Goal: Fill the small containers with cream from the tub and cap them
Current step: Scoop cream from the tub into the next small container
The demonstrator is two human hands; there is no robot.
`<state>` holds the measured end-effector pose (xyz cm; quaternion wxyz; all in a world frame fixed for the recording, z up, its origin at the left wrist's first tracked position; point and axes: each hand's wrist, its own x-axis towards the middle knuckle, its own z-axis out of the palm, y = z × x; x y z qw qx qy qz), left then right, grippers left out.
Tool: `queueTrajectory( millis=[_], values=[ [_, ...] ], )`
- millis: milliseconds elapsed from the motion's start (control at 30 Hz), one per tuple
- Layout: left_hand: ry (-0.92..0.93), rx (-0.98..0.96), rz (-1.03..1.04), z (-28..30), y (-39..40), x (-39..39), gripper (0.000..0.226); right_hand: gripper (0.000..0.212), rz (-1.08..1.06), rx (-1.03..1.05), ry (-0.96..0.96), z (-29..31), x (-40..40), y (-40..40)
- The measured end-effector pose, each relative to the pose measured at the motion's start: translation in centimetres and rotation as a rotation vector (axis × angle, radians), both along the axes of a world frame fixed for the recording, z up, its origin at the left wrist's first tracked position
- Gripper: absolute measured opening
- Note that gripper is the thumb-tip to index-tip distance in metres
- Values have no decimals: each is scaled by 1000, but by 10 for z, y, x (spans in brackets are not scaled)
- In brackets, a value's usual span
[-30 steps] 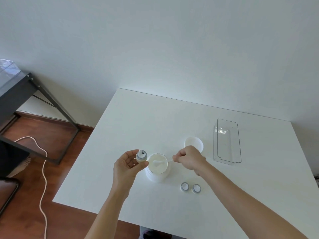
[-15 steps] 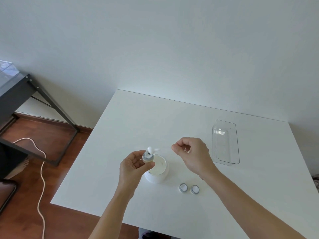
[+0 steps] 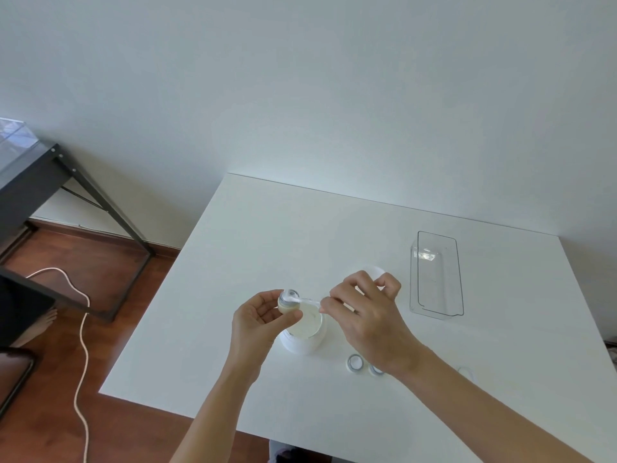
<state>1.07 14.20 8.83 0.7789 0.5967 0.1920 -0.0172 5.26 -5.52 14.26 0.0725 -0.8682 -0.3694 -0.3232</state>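
since half a second ago the right hand [image 3: 367,315] has swung back toward the left, and the spatula [image 3: 309,300] now lies nearly level with its tip at the mouth of the small container [image 3: 289,301], where before it stood upright over it.

small container, held: 1. short round jar, clear wall, pale cream showing inside, rim open. gripped between thumb and curled fingers of the left hand [image 3: 258,324], lifted above the near-left edge of the tub.

spatula: 1. thin, pale, translucent stick, dab of white cream at its tip. pinched in the fingertips of the right hand, remaining fingers curled.

tub [image 3: 305,332]: 1. squat, round, white, smooth plastic, open top, filled with white cream. stands on the table [image 3: 267,228] below and between the two hands.

tub lid [image 3: 375,272]: 1. white, round, mostly hidden behind the right hand.

small round pieces [image 3: 354,362]: 2, ringed in grey with pale centres, side by side on the table near the right wrist; one partly covered by the wrist. jars or caps, cannot tell.

clear tray [image 3: 436,274]: 1. long rectangle, transparent hard plastic, rounded corners, well right of the tub.

table: 1. white, matt, square-cornered.

black metal frame [image 3: 83,182]: 1. on wooden floor at left, white cord [image 3: 81,329] trailing past it.
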Motion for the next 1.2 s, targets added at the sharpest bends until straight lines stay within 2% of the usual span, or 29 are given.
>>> queueTrajectory(
  millis=[167, 267, 333, 467, 567, 733, 833, 900, 1000, 1200],
  values=[
    [-1, 6, 0, 1, 0, 0, 40, 30, -7, -17, -23, 1, -1, -7],
    [-2, 7, 4, 1, 2, 0, 40, 25, -17, 44, 10, 6, -3, -10],
    [3, 12, 12, 0, 3, 0, 38, 19, -75, 160, 114, 9, -3, -10],
    [13, 26, 29, -3, 7, -2, 38, 17, -257, 349, 473, 7, 0, -12],
    [17, 35, 47, -5, 10, -5, 38, 15, -303, 158, 588, -8, 5, -8],
    [29, 62, 57, -7, 11, -7, 40, 21, -262, -378, 556, -24, 16, 29],
    [31, 72, 59, -5, 14, -9, 40, 22, -261, -490, 489, -28, 24, 48],
    [32, 74, 66, -4, 16, -10, 40, 22, -200, -540, 610, -37, 29, 55],
    [38, 80, 79, -5, 20, -13, 38, 14, -194, -507, 775, -51, 33, 58],
    [56, 94, 84, -8, 24, -16, 39, 29, -357, -83, 1125, -45, 36, 33]
  ],
)
